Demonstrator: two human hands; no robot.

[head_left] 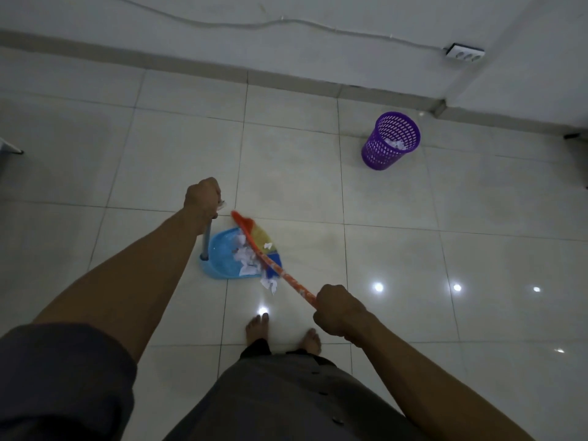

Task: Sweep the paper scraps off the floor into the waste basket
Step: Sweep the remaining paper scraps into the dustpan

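My left hand (202, 198) grips the top of the grey upright handle of a blue dustpan (222, 256) that sits on the tiled floor. My right hand (337, 308) grips the orange handle of a broom (286, 276) with multicoloured bristles lying against the dustpan's mouth. White paper scraps (246, 254) lie piled inside the pan, and a few more (270, 284) sit just outside its front edge under the broom handle. A purple mesh waste basket (390, 141) stands at the far right near the wall corner, with some white paper inside it.
My bare feet (283, 332) stand just behind the dustpan. A white cable runs along the wall to a power strip (465, 52). A dark furniture leg (12, 149) shows at the left edge. Pale glossy tiles with light reflections stretch between the dustpan and the basket.
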